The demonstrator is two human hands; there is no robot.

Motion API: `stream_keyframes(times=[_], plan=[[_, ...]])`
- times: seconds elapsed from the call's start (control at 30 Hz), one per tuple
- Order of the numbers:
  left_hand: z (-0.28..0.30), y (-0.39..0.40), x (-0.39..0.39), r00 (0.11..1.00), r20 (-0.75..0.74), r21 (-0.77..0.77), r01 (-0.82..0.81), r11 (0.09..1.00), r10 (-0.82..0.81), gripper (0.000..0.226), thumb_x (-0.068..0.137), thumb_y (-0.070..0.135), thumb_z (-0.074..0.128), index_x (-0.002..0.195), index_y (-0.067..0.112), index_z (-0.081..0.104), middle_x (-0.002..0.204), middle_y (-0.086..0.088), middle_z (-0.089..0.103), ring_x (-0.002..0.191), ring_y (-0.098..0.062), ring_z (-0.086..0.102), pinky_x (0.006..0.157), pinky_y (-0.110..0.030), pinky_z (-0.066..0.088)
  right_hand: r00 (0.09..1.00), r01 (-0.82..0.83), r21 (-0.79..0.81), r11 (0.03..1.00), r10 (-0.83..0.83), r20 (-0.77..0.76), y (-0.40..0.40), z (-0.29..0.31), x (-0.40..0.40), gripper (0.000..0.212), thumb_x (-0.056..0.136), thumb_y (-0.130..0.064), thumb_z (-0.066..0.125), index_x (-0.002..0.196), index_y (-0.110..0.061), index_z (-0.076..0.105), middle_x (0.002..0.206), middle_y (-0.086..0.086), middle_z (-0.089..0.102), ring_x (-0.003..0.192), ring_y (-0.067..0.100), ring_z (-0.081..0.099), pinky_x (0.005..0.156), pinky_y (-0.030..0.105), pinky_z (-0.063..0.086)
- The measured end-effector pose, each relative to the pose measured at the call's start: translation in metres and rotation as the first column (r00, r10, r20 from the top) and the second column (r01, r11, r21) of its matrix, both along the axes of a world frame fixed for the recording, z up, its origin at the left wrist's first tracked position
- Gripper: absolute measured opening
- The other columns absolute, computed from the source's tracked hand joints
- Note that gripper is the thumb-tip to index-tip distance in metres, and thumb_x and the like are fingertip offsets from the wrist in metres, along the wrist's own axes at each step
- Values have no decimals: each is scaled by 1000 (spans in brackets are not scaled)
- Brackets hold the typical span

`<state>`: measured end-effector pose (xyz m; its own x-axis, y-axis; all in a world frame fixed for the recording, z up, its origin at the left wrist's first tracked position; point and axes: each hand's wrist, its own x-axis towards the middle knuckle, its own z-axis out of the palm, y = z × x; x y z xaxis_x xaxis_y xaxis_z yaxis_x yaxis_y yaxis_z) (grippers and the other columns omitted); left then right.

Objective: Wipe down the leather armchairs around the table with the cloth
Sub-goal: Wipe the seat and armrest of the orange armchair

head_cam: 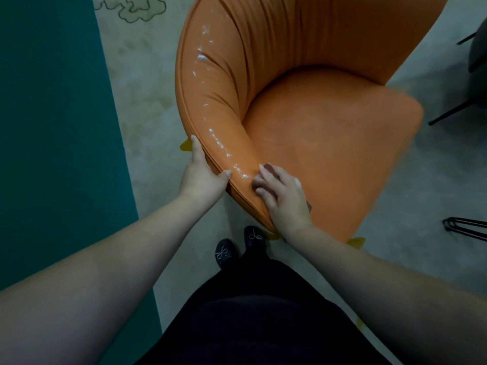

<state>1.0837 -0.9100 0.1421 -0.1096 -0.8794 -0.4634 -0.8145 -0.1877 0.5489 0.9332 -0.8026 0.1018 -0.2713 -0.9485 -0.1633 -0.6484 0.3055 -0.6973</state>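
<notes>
An orange leather armchair (316,133) stands below me, seen from above. Wet shiny streaks run along the top of its curved left arm. My left hand (203,175) grips the outer rim of that arm near its front end, thumb on top and fingers on the outside. My right hand (282,196) lies on the inner side of the same arm, fingers bent and slightly blurred. A small dark sliver (309,205) shows at the hand's right edge. I cannot tell whether it is the cloth, and no cloth is plainly in view.
A pale patterned carpet (147,106) lies under the chair, with a teal band (52,127) on the left. Dark chair legs (450,111) and thin black metal legs (466,227) stand at the right. My black shoes (237,246) are close to the chair's front.
</notes>
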Motion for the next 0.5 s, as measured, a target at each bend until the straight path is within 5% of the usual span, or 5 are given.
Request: stream_keyframes(times=[0.2, 0.5], plan=[[5, -17, 5, 1000, -10, 41, -1, 999, 1, 115, 81, 30, 74, 150, 24, -17, 149, -7, 39, 128, -28, 46, 100, -33, 38, 978, -111, 20, 994, 113, -173, 4, 1, 11, 52, 97, -41, 50, 146, -29, 41, 151, -1, 38, 125, 32, 38, 100, 47, 33], [1, -22, 12, 999, -11, 38, 48, 998, -47, 123, 75, 33, 79, 149, 28, -19, 149, -9, 40, 132, -27, 43, 101, -31, 37, 972, -215, -67, 974, 207, -109, -4, 8, 6, 51, 93, -26, 62, 142, -27, 48, 143, 13, 44, 122, 38, 43, 100, 51, 37]])
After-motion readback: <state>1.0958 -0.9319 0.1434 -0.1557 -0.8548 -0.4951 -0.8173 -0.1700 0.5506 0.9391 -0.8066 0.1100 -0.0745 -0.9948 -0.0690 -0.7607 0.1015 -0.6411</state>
